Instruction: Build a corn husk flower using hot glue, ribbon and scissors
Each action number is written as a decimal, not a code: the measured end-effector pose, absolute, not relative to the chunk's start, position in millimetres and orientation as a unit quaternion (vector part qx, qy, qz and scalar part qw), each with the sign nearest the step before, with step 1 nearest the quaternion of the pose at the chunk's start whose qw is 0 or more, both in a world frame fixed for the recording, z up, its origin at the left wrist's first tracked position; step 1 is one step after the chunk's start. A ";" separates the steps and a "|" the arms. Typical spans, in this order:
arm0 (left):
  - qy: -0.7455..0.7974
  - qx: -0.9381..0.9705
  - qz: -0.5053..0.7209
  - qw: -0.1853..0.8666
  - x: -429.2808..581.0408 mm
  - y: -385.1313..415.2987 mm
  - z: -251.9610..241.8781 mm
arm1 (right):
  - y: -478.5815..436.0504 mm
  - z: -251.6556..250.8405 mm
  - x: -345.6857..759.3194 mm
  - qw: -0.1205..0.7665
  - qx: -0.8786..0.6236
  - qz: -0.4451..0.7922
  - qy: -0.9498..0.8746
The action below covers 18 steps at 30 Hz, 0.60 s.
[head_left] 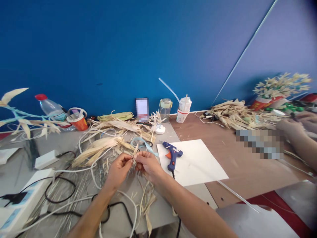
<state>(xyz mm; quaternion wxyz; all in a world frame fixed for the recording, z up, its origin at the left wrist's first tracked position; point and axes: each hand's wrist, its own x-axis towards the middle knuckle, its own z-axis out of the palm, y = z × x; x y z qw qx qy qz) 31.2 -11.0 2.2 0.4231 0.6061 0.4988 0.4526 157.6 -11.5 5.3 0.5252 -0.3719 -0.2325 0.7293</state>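
Between the fingertips of both hands, above the grey table, is a small pointed strip of dried corn husk. My left hand pinches its lower end, and my right hand grips it from the other side. Husk bundles lie just beyond my left hand, with a pale blue ribbon behind my right. To the right, a blue glue gun rests on a white sheet of paper. Loose husk scraps are spread below my hands.
A white power strip and tangled cables cover the left side. Along the blue wall stand a bottle, paper cups, a phone and a jar. At far right a co-worker's hands are near more husks.
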 end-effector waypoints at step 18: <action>0.482 0.616 0.435 0.445 30.8 -12.4 -2.9 | -11.2 5.8 158.2 0.512 -0.345 0.754 -0.225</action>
